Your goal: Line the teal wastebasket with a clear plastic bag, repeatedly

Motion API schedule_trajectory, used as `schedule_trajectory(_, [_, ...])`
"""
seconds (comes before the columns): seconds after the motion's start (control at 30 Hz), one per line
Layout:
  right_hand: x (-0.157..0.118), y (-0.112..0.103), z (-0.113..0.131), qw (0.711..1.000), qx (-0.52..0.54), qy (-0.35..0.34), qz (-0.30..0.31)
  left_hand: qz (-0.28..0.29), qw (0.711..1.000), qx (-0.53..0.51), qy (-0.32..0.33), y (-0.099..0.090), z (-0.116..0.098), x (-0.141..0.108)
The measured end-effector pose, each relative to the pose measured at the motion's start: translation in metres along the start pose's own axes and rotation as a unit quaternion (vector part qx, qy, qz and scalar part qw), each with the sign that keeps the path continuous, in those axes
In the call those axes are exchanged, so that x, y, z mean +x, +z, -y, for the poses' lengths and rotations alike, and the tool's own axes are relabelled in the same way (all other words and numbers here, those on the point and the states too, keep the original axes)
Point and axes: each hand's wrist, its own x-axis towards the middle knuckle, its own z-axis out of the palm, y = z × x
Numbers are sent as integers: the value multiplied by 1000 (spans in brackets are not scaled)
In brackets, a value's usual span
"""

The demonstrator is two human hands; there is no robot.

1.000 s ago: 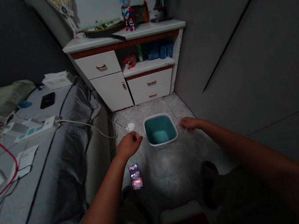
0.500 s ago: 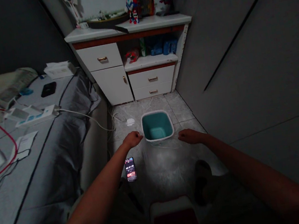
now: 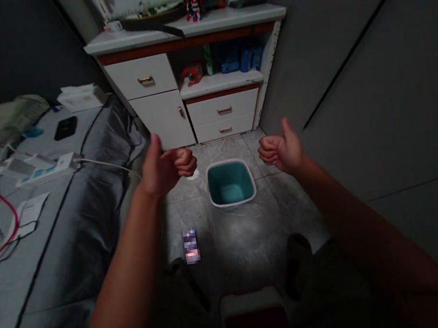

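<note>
Between and below my two hands, a teal bucket point(image 3: 234, 203) with a pale rim stands on the grey tiled floor point(image 3: 239, 248). Only its inner walls and bottom show inside. My left hand point(image 3: 168, 165) is raised to the left of the bucket, fingers curled into a fist and thumb pointing up. On the other side my right hand point(image 3: 282, 149) makes the same thumbs-up shape. Neither hand touches the bucket, and nothing shows in either fist. A phone point(image 3: 191, 246) with a lit, blurred-out screen lies on the floor left of the bucket.
A bed point(image 3: 98, 202) runs along the left, with a power strip point(image 3: 51, 170), cables and a tissue box point(image 3: 82, 98) on it. Ahead stands a white cabinet point(image 3: 159, 115). A grey panelled surface point(image 3: 374, 82) rises on the right. A stool point(image 3: 252, 298) is below me.
Both hands have risen from low beside the bucket, and their thumbs now point upward from the closed fists. The bucket stays where it was.
</note>
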Motion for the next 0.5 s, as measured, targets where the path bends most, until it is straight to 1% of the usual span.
schedule_trajectory(0.03, [-3,8,21,999,24,-36,25,23,1000,-18,10,1,-16,-4])
schedule_trajectory(0.07, [-4,14,39,996,41,-61,44,39,999,-33,17,1,-29,-5])
schedule_trajectory(0.1, [-3,19,52,994,49,-76,55,43,998,-44,17,0,-35,-2])
schedule_trajectory(0.13, [1,21,60,994,49,-80,57,43,998,-50,11,-4,-37,5])
schedule_trajectory(0.17, [8,19,60,995,40,-74,52,42,998,-54,0,-9,-33,15])
schedule_trajectory(0.23, [31,8,46,999,7,-42,25,42,997,-52,-34,-22,-13,42])
schedule_trajectory(0.3, [55,-10,20,1000,-25,0,-16,18,996,-54,-74,-35,12,65])
schedule_trajectory(0.33, [65,-19,7,999,-36,21,-33,13,994,-57,-90,-41,23,73])
schedule_trajectory(0.4, [77,-34,-13,995,-54,58,-54,6,993,-62,-105,-49,36,79])
schedule_trajectory(0.43, [80,-38,-19,994,-62,70,-60,3,992,-65,-105,-52,39,79])
schedule_trajectory(0.5, [81,-41,-22,991,-80,79,-72,-9,993,-68,-99,-54,38,75])
